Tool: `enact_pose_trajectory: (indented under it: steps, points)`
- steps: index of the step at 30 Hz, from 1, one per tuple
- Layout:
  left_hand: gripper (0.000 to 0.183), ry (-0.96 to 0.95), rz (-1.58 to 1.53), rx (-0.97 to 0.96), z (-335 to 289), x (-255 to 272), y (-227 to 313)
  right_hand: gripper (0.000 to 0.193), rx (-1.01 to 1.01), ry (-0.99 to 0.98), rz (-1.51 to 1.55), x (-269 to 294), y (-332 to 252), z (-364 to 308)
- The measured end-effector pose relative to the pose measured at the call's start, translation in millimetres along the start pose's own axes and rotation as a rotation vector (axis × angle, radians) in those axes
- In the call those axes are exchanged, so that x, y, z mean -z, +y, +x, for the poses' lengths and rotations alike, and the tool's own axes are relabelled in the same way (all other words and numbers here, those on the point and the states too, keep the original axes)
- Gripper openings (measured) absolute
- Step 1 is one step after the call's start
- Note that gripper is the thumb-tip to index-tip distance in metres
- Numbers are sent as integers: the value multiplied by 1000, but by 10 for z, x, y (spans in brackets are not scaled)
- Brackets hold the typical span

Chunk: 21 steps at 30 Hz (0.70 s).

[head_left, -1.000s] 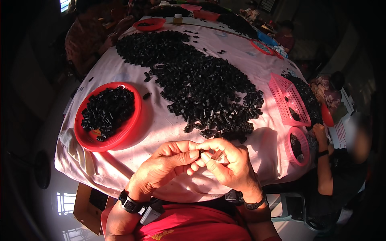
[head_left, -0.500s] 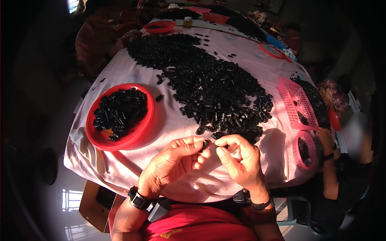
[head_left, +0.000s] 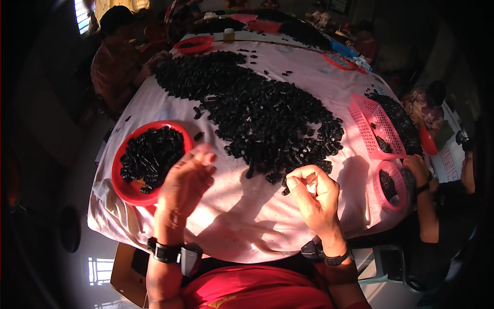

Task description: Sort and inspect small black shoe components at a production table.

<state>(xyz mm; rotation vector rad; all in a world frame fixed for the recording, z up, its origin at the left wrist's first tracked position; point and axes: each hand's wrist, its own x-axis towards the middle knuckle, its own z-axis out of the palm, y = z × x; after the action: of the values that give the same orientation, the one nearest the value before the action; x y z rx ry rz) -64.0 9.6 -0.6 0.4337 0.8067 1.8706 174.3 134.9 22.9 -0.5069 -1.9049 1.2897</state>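
Observation:
My left hand [head_left: 186, 181] is beside the right rim of a red basin [head_left: 119, 186]. Its fingers look loosely stretched and apart, a little smeared by motion, and I see nothing in them. The basin holds a heap of small black cylindrical pieces [head_left: 152, 154]. My right hand [head_left: 315, 202] is closed in a pinch at the near edge of a large pile of such pieces [head_left: 272, 118]. A small black cylindrical piece [head_left: 285, 190] shows at its thumb and fingertips; the fingers partly hide it.
A pink perforated basket [head_left: 371, 127] and a round pink basket [head_left: 380, 191] stand at the right, near another person's hand [head_left: 416, 169]. A smaller red basin [head_left: 208, 44] sits at the far left. Across the table, a person [head_left: 116, 67] sits. A cardboard box [head_left: 122, 270] is below, left.
My left hand has moved left, away from my right hand, to the basin; the black piece at its fingertips no longer shows. My right hand has shifted slightly right and stays closed.

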Motion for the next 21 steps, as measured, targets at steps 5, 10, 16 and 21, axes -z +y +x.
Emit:
enact_pose_trajectory:
  steps: [5,10,16,21]
  points:
    - [26,-318,810,-23,193,-364,-734,6,55,42,-12,-39,7,10]
    - [25,-304,1510,-177,291,-627,-1072,5,88,79,-45,28,-5,15]
    - [26,-328,1628,-247,344,-537,-1115,4,48,66,-72,-36,2,33]
    - [20,-335,1879,-330,324,-584,-1172,3,57,53,-85,-53,40,32]
